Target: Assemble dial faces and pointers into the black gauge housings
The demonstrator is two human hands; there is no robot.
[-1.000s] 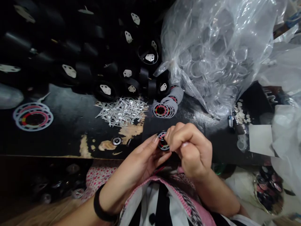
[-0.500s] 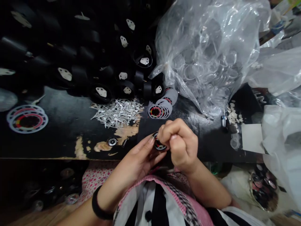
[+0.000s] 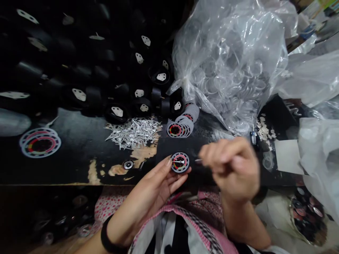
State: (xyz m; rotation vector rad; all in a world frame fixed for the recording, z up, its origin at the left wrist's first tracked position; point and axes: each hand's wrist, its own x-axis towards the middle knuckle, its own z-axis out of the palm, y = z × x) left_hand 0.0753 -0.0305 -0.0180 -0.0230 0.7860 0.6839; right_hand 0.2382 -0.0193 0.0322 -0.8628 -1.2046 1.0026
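My left hand (image 3: 160,178) holds a small round pressure gauge (image 3: 180,167), its dial facing up. The dial is black with red, yellow and green markings, and a white pointer lies across its middle. To the right of the gauge and apart from it, my right hand (image 3: 234,169) is closed and smeared by motion. A thin tip of something (image 3: 198,161) juts from its fingers towards the gauge; its kind is too blurred to make out. Beyond the gauge lies a fanned row of loose printed dials (image 3: 176,129), with a heap of white pointers (image 3: 134,133) to their left.
Rows of black gauge housings (image 3: 116,112) fill the back left. A clear plastic bag of transparent covers (image 3: 225,77) stands at the back right. Larger dials (image 3: 42,145) lie at the far left. A small round metal part (image 3: 128,164) sits near the table's front edge (image 3: 66,184).
My right hand has pulled away from the gauge to the right, uncovering the dial and its white pointer. The left hand keeps its hold. The view has shifted slightly.
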